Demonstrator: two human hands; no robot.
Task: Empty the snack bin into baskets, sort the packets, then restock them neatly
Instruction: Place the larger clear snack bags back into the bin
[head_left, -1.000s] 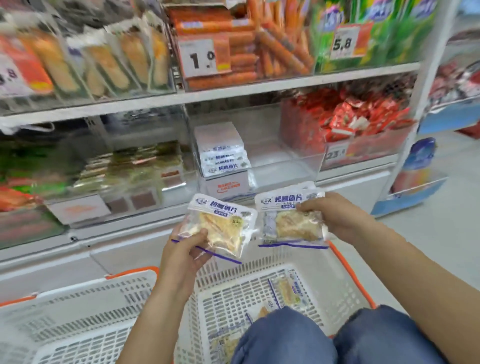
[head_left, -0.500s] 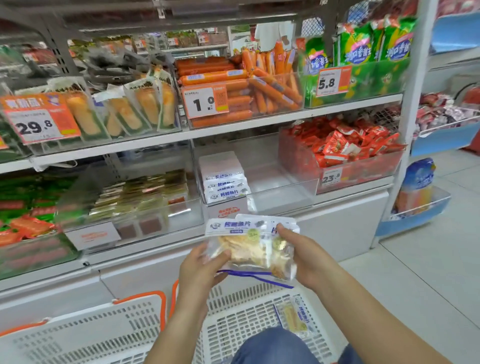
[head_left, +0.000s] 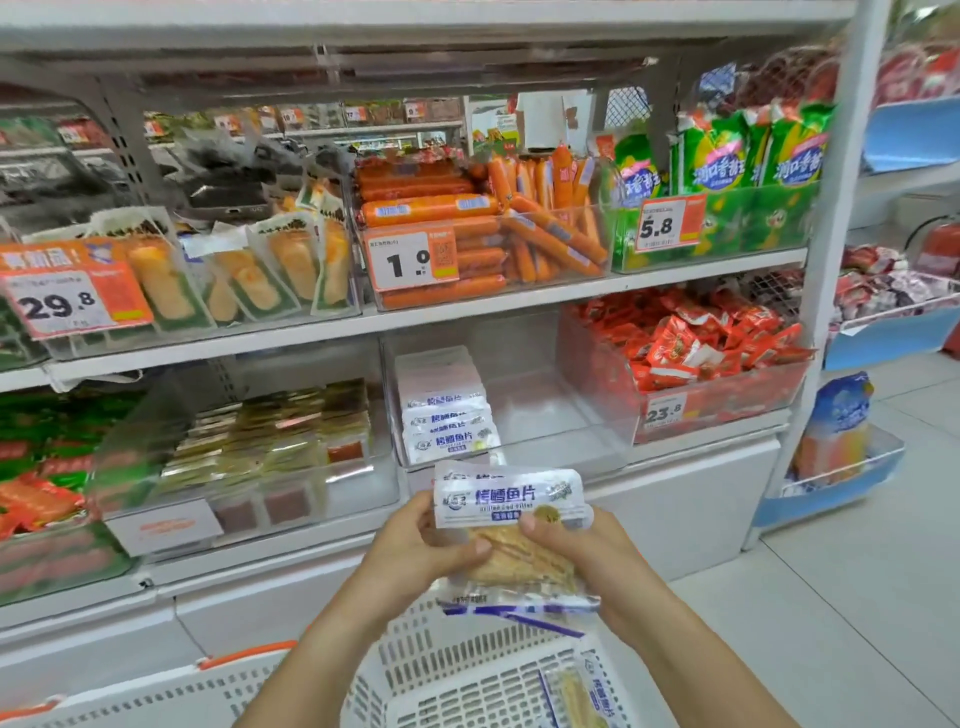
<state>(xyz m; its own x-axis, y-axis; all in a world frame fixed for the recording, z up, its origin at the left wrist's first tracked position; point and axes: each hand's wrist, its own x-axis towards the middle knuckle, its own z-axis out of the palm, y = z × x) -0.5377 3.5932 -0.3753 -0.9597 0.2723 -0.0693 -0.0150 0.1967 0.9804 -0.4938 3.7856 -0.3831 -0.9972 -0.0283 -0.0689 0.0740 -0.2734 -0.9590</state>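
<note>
Two bare forearms reach up from the lower edge of the view, with no sleeve, cuff, watch or bracelet visible on either. The left hand (head_left: 415, 551) and the right hand (head_left: 587, 556) wear no gloves and no rings that can be made out. The visible thumbnails are short, unpainted and trimmed. Nothing else of the person's clothing shows.
</note>
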